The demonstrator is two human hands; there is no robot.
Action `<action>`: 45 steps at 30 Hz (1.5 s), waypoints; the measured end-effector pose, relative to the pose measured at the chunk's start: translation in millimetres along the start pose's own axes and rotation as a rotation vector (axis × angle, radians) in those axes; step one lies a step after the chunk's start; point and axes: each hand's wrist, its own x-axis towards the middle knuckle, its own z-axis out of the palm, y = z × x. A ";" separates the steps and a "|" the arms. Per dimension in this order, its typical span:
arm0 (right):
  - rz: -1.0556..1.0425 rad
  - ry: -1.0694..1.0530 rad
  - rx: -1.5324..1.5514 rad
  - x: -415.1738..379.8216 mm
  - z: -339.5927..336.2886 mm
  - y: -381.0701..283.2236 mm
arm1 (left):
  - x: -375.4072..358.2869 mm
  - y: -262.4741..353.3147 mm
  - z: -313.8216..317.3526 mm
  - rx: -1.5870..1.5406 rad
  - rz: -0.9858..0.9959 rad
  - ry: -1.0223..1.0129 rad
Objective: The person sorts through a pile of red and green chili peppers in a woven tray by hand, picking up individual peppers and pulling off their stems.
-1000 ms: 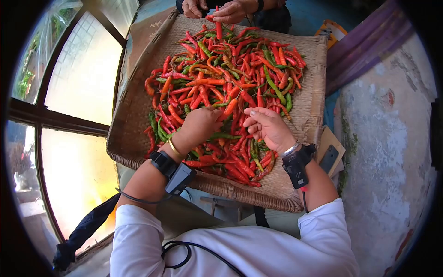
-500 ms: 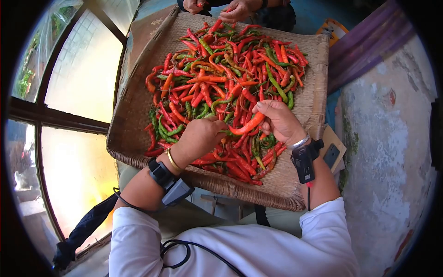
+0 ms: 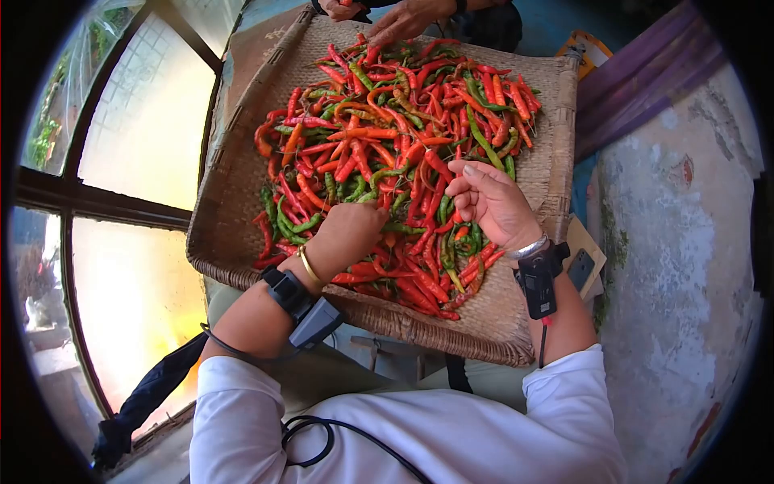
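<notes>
A wide heap of chili peppers (image 3: pixel 363 153), mostly red with some green and orange, lies in a woven basket (image 3: pixel 551 189). Over the near left part of the heap, my left hand (image 3: pixel 352 231) is closed with its fingertips down among the peppers; what they pinch, if anything, is hidden. My right hand (image 3: pixel 493 203) hovers above the right side of the heap. Its fingers are curled in toward the thumb, and whatever sits between the fingertips is too small to name.
At the far rim, another person's hand (image 3: pixel 407 20) touches the peppers, with their other hand (image 3: pixel 343 8) beside it. Window panes (image 3: pixel 133 306) stand at left, a stained wall (image 3: pixel 677 242) at right. A phone (image 3: pixel 579 270) lies beside the basket.
The orange-red chili that spanned between my hands no longer shows in them. My right hand has shifted slightly up and right. The other person's hand has reached down to the heap.
</notes>
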 end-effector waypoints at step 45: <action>-0.077 0.071 0.047 -2.4 -10.9 -9.3 | -3.5 0.6 4.1 -0.177 0.238 0.033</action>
